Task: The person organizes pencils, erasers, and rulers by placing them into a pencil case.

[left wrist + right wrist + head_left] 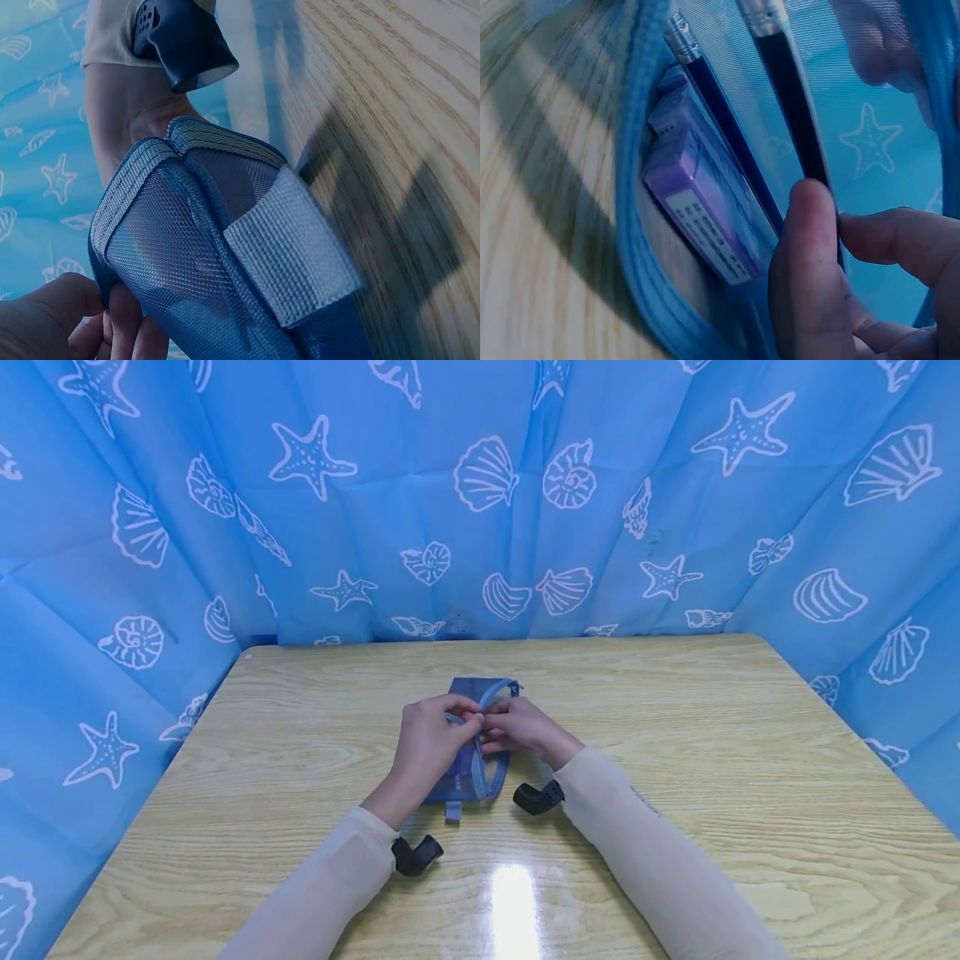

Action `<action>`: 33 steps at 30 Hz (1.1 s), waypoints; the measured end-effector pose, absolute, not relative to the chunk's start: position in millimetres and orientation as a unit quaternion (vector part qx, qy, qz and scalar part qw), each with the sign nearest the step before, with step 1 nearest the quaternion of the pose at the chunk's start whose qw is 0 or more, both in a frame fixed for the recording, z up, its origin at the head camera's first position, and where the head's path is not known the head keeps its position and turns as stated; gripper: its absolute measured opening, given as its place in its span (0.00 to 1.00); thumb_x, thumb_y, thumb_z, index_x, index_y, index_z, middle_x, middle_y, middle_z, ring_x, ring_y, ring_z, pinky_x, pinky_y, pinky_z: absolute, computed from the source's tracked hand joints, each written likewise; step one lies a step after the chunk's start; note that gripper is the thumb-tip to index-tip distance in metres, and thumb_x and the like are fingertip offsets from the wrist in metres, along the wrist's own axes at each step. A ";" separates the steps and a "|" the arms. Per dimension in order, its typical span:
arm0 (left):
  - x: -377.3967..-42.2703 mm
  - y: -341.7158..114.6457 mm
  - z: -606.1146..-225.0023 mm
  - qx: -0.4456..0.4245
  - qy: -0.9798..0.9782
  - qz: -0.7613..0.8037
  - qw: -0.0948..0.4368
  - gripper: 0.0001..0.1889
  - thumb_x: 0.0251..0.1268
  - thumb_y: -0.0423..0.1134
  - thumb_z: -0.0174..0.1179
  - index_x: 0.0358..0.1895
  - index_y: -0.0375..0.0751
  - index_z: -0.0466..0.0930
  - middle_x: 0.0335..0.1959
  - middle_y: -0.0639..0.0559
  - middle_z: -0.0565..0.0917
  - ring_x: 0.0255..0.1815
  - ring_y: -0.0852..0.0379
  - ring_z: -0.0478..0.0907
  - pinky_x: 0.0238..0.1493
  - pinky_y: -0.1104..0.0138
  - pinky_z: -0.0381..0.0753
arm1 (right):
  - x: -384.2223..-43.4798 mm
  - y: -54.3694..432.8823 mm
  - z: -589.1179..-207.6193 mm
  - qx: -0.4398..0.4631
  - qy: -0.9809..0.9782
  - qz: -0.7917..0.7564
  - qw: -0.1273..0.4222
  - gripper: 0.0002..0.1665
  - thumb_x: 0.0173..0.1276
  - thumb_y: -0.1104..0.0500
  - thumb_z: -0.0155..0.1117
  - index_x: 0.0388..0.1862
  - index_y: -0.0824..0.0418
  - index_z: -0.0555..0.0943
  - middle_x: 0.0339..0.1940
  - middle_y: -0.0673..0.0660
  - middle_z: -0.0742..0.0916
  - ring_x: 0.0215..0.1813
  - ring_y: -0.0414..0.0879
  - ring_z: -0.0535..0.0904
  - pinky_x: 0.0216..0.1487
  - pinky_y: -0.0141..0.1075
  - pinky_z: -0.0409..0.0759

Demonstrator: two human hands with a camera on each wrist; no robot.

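Observation:
A blue mesh zippered pencil case (456, 783) stands gaping between the two hands on the table. With thumb and fingers, the left hand (433, 732) pinches its zippered edge; the left wrist view shows the fingers at the mesh side (176, 240). The right hand (528, 727) reaches into the opening. In the right wrist view its thumb and forefinger pinch a dark pencil (793, 105) with a silver ferrule. A second dark pencil (731, 131) lies beside it in the case, along a purple box with a white label (697, 202).
The wood-grain table (675, 718) extends around the case. A blue curtain (420, 510) with white shells and starfish hangs behind and at both sides. A light grey fabric tab (292, 247) sticks out from the case's end. Black wrist cameras (416, 857) sit under the sleeves.

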State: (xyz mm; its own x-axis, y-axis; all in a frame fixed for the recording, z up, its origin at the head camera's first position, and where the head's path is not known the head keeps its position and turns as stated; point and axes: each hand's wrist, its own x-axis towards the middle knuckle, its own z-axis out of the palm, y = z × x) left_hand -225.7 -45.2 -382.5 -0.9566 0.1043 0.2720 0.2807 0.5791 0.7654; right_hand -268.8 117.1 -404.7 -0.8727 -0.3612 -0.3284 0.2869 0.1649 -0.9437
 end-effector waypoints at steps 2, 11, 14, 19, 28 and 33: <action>-225.8 -45.6 -382.3 -0.112 -0.883 -0.445 0.101 0.03 0.60 0.39 0.67 0.36 0.49 0.88 0.26 0.60 0.84 0.21 0.66 0.78 0.20 0.68 0.77 | -270.7 114.0 -405.4 -0.021 0.725 -0.643 0.244 0.24 0.76 0.64 0.49 0.64 0.79 0.68 0.45 0.63 0.83 0.34 0.39 0.83 0.42 0.31 0.84; -226.0 -44.6 -381.2 -0.113 -0.884 -0.442 0.100 0.04 0.59 0.39 0.67 0.36 0.48 0.89 0.26 0.60 0.85 0.22 0.66 0.78 0.22 0.68 0.78 | -275.5 103.8 -407.6 0.011 0.753 -0.622 0.213 0.20 0.74 0.66 0.52 0.58 0.78 0.74 0.39 0.59 0.83 0.29 0.38 0.81 0.36 0.29 0.83; -226.1 -44.5 -380.8 -0.111 -0.885 -0.442 0.098 0.04 0.59 0.39 0.67 0.36 0.48 0.89 0.26 0.60 0.85 0.22 0.66 0.78 0.22 0.68 0.78 | -278.0 101.2 -409.7 0.016 0.766 -0.609 0.205 0.19 0.73 0.66 0.54 0.56 0.78 0.75 0.36 0.58 0.82 0.28 0.39 0.81 0.35 0.29 0.83; -226.3 -45.2 -381.4 -0.110 -0.884 -0.445 0.098 0.04 0.59 0.39 0.67 0.36 0.48 0.89 0.26 0.60 0.85 0.21 0.66 0.78 0.22 0.68 0.78 | -279.1 96.0 -410.0 0.018 0.794 -0.579 0.183 0.16 0.71 0.65 0.57 0.52 0.75 0.78 0.36 0.59 0.84 0.28 0.40 0.82 0.34 0.29 0.83; -226.9 -45.8 -381.3 -0.109 -0.882 -0.447 0.099 0.04 0.59 0.39 0.67 0.36 0.48 0.89 0.25 0.60 0.84 0.20 0.66 0.78 0.22 0.68 0.78 | -278.9 92.4 -408.7 0.019 0.831 -0.533 0.156 0.13 0.69 0.59 0.63 0.44 0.69 0.82 0.33 0.57 0.85 0.30 0.42 0.82 0.35 0.32 0.84; -227.0 -45.8 -381.2 -0.105 -0.884 -0.446 0.096 0.04 0.59 0.39 0.67 0.36 0.48 0.89 0.25 0.60 0.84 0.20 0.66 0.78 0.23 0.68 0.78 | -279.3 92.3 -410.3 0.018 0.831 -0.535 0.155 0.13 0.69 0.60 0.63 0.44 0.70 0.81 0.30 0.58 0.86 0.24 0.41 0.80 0.31 0.31 0.82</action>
